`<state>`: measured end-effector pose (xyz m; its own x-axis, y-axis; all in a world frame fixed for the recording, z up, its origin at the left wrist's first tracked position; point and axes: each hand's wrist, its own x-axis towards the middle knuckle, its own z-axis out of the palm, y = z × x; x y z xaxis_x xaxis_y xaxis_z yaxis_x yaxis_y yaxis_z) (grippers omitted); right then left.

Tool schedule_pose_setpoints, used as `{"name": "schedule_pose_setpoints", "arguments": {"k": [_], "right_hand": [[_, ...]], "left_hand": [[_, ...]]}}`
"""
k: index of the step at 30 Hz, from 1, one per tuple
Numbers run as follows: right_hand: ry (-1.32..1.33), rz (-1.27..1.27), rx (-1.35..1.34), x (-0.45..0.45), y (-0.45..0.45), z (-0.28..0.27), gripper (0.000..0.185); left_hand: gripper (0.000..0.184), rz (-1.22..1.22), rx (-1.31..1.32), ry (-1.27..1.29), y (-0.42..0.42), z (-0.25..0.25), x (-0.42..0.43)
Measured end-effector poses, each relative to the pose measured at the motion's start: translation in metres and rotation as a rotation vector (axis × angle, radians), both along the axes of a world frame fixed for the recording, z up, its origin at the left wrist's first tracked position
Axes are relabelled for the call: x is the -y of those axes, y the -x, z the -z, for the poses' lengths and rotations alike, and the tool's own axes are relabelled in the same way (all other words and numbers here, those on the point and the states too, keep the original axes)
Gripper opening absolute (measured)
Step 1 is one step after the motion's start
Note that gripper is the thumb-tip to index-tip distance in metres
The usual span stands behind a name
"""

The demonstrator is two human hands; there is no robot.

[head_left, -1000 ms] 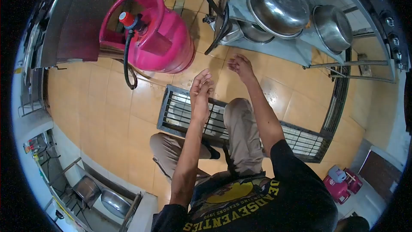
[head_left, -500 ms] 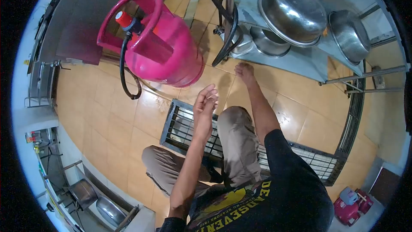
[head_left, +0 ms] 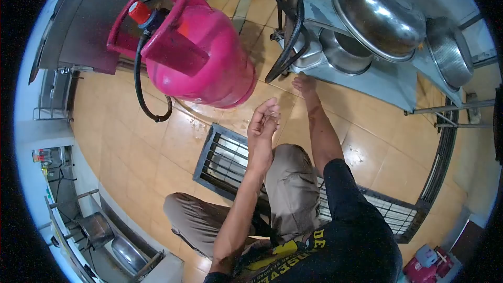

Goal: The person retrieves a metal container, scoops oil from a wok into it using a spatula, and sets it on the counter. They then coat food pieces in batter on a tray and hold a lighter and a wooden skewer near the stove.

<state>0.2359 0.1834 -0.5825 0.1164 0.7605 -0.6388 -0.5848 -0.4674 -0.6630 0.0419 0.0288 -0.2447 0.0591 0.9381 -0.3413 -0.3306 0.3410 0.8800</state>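
My left hand (head_left: pixel 263 122) is raised over the floor in front of my knee, its fingers half bent and apart, with nothing visible in them. Farther forward, my right hand (head_left: pixel 305 85) is at the front edge of the low metal shelf (head_left: pixel 385 86), beside the foot of its post. Its fingers are curled in, and what they hold, if anything, is hidden. Just beyond it are a small metal container (head_left: pixel 309 55) and a steel pot (head_left: pixel 346 55). A black hose (head_left: pixel 285 65) hangs in a loop near the post. To the left stands a pink gas cylinder (head_left: pixel 201 68).
A red-topped regulator (head_left: pixel 141 14) with a black hose sits on the cylinder. A large steel bowl (head_left: pixel 382 15) and a perforated strainer (head_left: pixel 450 52) rest on the rack. A metal floor grate (head_left: pixel 215 160) runs beneath my legs across the tiled floor (head_left: pixel 131 141).
The view has shifted a little, so the cylinder sits higher and the rack farther right. My right hand has come closer to the shelf edge. My left hand has moved slightly forward and right.
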Motion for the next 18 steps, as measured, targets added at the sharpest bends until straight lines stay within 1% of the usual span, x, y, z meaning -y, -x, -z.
{"name": "schedule_pose_setpoints", "arguments": {"k": [2,3,5,6,7,8,9,10,11,12,15,18], "right_hand": [[0.067,-0.027,0.117,-0.005,0.007,-0.019,0.040],[0.037,-0.034,0.071,-0.007,0.006,-0.013,0.040],[-0.021,-0.043,-0.020,-0.014,-0.008,0.029,0.041],[-0.318,-0.141,-0.405,-0.020,-0.014,0.062,0.040],[-0.649,-0.186,-0.763,-0.025,-0.020,0.093,0.040],[-0.913,-0.322,-1.165,-0.029,-0.026,0.123,0.040],[-0.698,-0.099,-0.861,-0.023,-0.019,0.086,0.039],[-0.364,0.061,-0.464,-0.017,-0.012,0.048,0.038],[-0.030,0.132,-0.189,-0.009,-0.003,0.001,0.037],[0.088,0.137,-0.051,-0.008,0.003,-0.016,0.038],[0.118,0.104,0.161,-0.008,0.008,-0.029,0.040],[0.127,0.078,0.277,-0.005,0.016,-0.039,0.042]], "left_hand": [[0.034,0.019,-0.007,-0.003,0.000,0.004,-0.003],[0.034,0.017,-0.010,-0.008,0.000,0.006,-0.005],[0.035,0.018,-0.016,-0.019,0.000,0.009,-0.010],[0.036,0.016,-0.016,-0.018,0.000,0.010,-0.011],[0.036,0.016,-0.015,-0.015,0.000,0.010,-0.011],[0.037,0.018,-0.011,-0.013,-0.002,0.009,-0.011],[0.037,0.028,-0.001,-0.021,-0.002,0.009,-0.010],[0.037,0.035,0.006,-0.029,0.000,0.008,-0.008],[0.037,0.042,0.012,-0.034,0.001,0.007,-0.006],[0.037,0.033,0.002,-0.025,0.002,0.006,-0.003],[0.037,0.022,-0.017,-0.021,0.006,0.003,0.002],[0.036,0.008,-0.008,-0.051,0.014,0.000,0.006]]}}
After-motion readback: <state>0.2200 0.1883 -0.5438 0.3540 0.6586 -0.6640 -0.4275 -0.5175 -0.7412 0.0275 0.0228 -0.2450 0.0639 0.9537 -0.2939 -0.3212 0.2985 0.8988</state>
